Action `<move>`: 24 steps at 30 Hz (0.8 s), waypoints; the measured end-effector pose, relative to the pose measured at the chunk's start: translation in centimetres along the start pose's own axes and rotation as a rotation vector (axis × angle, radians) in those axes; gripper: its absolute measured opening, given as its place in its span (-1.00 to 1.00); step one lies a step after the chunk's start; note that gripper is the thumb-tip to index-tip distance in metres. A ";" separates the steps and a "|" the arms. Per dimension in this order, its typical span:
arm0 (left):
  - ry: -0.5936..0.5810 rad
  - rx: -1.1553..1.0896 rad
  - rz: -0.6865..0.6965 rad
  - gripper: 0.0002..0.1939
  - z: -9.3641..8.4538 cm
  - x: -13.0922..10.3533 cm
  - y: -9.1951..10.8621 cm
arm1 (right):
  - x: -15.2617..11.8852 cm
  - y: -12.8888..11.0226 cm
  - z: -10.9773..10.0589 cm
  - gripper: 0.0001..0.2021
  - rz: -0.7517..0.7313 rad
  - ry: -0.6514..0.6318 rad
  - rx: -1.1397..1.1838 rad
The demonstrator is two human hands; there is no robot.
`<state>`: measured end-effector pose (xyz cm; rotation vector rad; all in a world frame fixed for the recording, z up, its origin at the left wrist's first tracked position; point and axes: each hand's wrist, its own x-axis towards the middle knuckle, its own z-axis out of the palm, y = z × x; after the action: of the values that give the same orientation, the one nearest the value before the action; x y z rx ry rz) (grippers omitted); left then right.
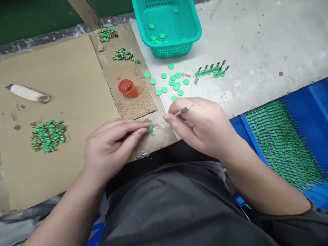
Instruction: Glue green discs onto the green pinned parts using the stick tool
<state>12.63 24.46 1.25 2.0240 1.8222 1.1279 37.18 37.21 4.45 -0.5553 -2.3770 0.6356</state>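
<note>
My left hand (110,145) is pinched at the table's near edge, with a small green disc (149,128) at its thumb and fingertips. What else it grips, perhaps a tiny figure, is mostly hidden by the fingers. Further right, my right hand (202,126) is closed around a thin tool (183,110) with a pale handle and a dark, narrow end pointing up and right. Beyond it lie several loose green discs with small holes (172,83). A red cup (127,88) stands on speckled cardboard just past my left hand.
Piles of small green and yellow figures (48,136) lie on the cardboard (77,85). A white tube (29,93) rests at left. The teal basket (171,51) holds several discs. Figures on discs (210,71) stand at right. A blue crate (252,136) contains rows of green pieces.
</note>
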 end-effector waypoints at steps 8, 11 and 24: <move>0.022 -0.009 -0.013 -0.91 0.3 -0.3 0.1 | 0.6 -0.6 1.6 -0.66 0.027 0.088 0.163; 0.037 -0.008 -0.013 -0.91 0.4 -0.3 0.2 | 0.7 -0.9 2.2 -0.64 -0.006 0.032 0.175; 0.002 -0.030 -0.017 -0.91 0.1 -0.2 0.4 | 1.9 -1.2 1.9 -0.66 0.049 -0.069 0.131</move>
<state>12.95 24.20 1.32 1.9875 1.8088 1.1466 34.28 36.71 4.68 -0.5432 -2.3711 0.8383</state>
